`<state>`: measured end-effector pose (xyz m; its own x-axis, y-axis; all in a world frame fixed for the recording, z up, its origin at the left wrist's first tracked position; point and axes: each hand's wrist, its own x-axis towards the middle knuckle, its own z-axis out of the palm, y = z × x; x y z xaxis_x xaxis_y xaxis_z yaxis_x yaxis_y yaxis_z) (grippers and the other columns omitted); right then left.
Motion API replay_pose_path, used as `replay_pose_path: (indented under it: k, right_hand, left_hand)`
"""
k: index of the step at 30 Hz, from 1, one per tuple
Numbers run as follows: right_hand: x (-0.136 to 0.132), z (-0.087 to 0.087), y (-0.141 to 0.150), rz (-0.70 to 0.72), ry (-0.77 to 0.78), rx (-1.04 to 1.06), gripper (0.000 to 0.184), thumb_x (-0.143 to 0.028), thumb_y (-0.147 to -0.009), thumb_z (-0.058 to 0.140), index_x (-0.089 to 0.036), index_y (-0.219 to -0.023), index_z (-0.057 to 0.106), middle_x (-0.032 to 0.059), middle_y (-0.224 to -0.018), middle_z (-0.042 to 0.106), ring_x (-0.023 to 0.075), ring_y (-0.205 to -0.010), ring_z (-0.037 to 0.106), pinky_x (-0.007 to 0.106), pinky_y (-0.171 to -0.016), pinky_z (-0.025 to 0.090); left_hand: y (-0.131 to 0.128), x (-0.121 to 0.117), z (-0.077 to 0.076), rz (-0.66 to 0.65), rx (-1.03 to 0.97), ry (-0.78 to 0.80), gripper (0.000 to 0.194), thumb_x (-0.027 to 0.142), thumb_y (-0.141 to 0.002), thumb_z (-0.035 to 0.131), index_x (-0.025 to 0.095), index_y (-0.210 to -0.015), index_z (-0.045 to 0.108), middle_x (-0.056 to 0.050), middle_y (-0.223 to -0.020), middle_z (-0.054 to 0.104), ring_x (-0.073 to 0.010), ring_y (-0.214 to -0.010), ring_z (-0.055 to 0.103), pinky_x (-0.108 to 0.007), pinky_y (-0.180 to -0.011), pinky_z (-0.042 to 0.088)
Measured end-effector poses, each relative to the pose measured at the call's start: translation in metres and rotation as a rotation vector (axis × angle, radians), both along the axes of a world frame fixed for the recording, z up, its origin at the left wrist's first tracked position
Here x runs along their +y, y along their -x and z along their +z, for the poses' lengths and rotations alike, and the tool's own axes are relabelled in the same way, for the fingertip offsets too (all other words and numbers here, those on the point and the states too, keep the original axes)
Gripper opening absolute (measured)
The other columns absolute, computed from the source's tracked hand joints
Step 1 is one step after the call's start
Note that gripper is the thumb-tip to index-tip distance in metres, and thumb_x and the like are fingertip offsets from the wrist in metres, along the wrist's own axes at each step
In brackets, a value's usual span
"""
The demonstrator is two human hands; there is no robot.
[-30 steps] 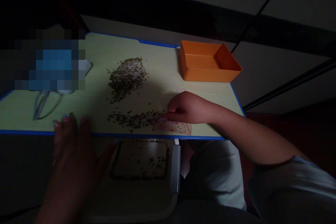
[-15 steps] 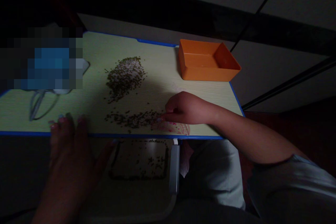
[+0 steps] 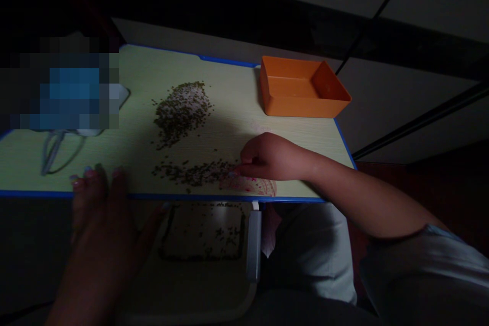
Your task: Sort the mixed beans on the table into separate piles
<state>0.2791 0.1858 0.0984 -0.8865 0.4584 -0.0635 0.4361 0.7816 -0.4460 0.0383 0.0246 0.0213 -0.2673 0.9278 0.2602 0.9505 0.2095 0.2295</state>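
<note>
My right hand (image 3: 267,158) is closed, thumb and fingertips pinched together at the right end of a loose strip of small dark grains (image 3: 194,173). What the fingers hold, if anything, is too small to make out. Under them lies a flat pink-patterned patch (image 3: 252,186), partly hidden by the hand. My left hand (image 3: 103,219) is open, its spread fingers resting over the front edge of the pale tabletop (image 3: 229,137). Farther back, a larger heap of mixed green and whitish grains (image 3: 183,109) lies on the table.
An orange box (image 3: 301,107) stands at the back right. To the left is a blurred-out bluish object (image 3: 74,84) with a looped grey cord (image 3: 51,155). Below the front edge, a light tray-like surface (image 3: 191,285) bears scattered dark grains beside a grey handle (image 3: 253,247).
</note>
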Motion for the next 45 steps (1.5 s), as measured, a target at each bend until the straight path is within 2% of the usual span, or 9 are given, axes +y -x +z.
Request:
replay_pose_path:
  k: [21,34,45]
  right_hand:
    - [-0.0004,-0.0002,0.0002,-0.033,-0.021,-0.006,0.035,-0.038,-0.087,0.052,-0.016,-0.059,0.054,-0.0047,-0.058,0.038,0.0083,-0.055,0.027,0.028,-0.056,0.017]
    - [-0.0009,-0.0043,0.0022,-0.147,-0.138,-0.038,0.037,-0.048,-0.083,0.057,-0.016,-0.068,0.066,-0.0002,-0.063,0.053,0.0104,-0.061,0.038,0.027,-0.058,0.019]
    - [-0.0049,-0.0070,0.0052,-0.076,-0.180,-0.080,0.041,-0.051,-0.086,0.052,-0.016,-0.071,0.067,0.0023,-0.070,0.058,0.0122,-0.066,0.042,0.027,-0.059,0.019]
  left_hand:
    - [0.0018,-0.0023,-0.0009,0.023,-0.003,0.021,0.082,0.058,-0.084,0.031,0.006,-0.145,0.015,-0.022,-0.157,0.006,-0.0341,-0.145,-0.002,-0.055,-0.116,0.011]
    - [0.0008,-0.0012,-0.0003,-0.002,-0.001,-0.002,0.083,0.059,-0.084,0.030,0.004,-0.144,0.016,-0.022,-0.156,0.007,-0.0348,-0.145,-0.002,-0.052,-0.117,0.008]
    - [0.0005,-0.0002,0.0006,-0.010,-0.001,-0.013,0.083,0.059,-0.084,0.030,0.003,-0.144,0.017,-0.022,-0.157,0.007,-0.0350,-0.145,-0.001,-0.052,-0.117,0.008]
